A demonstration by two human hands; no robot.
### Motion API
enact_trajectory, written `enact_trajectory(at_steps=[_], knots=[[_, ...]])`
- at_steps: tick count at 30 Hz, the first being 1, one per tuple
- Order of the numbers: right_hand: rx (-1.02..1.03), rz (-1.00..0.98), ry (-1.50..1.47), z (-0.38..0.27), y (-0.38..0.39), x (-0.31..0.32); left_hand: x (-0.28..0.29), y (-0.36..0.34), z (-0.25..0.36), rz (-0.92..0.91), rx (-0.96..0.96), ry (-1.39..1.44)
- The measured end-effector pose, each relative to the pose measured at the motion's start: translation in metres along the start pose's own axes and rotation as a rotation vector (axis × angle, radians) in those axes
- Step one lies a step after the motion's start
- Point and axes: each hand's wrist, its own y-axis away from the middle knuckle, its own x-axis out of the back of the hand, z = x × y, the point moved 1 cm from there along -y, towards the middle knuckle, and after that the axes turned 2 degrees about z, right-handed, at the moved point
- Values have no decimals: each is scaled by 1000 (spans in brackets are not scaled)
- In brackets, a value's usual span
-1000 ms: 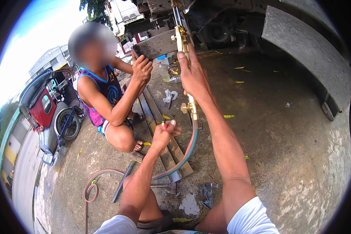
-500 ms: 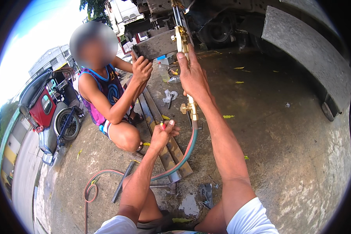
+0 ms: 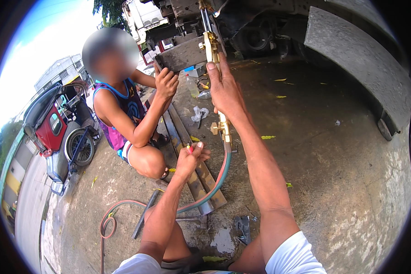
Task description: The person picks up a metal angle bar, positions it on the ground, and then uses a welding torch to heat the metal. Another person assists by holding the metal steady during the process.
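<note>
My right hand (image 3: 227, 93) is wrapped round the handle of a brass cutting torch (image 3: 211, 48), which points up and away toward the truck's underside. A small bright spot shows beside its tip. Red and green hoses (image 3: 221, 176) run from the torch's lower end and curve down to the left. Lower and to the left, my left hand (image 3: 189, 160) is closed on a small red lighter (image 3: 190, 149), mostly hidden by the fingers. Close by on the left, a squatting person's hands (image 3: 166, 84) are raised at a flat steel plate (image 3: 180, 55) on the truck.
Long steel bars (image 3: 201, 182) lie on the concrete between us. A hammer (image 3: 201, 221) and a dark bar (image 3: 144, 214) rest near my knees. Plastic bottles (image 3: 204, 94) lie beyond. A curved grey panel (image 3: 351, 59) overhangs at right; a red sidecar tricycle (image 3: 55, 123) stands at left.
The view shifts very slightly. Both my hands keep their grips and hardly move; the other person's head and body shift a little to the right.
</note>
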Motion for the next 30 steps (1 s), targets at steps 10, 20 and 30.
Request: enact_trajectory(at_steps=[10,20,30], knots=[[-28,-4,-37,-12,13,7,-2,-2,1,-4,7,-7],[-71,-39,-14,-11,13,7,0,-2,2,6,-10,-22],[-15,-21,-62,-2,7,6,0,-2,3,8,-3,5]])
